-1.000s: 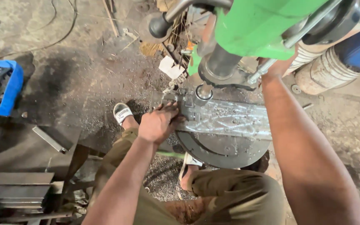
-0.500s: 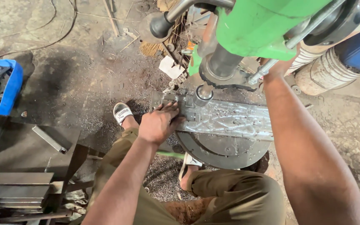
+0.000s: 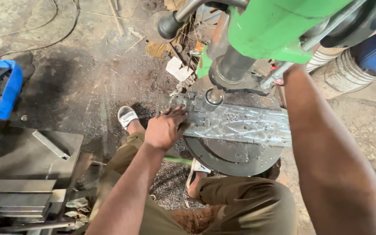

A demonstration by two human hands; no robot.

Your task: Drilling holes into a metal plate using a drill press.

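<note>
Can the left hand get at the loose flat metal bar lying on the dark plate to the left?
Probably yes: the left hand rests on the drill-table workpiece, and nothing stands between it and the bar.

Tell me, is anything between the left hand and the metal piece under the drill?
No, nothing visible is in between. The left hand lies right on the end of the metal piece, which sits on the round drill table. The drill spindle comes down onto the piece just beside the fingers.
</note>
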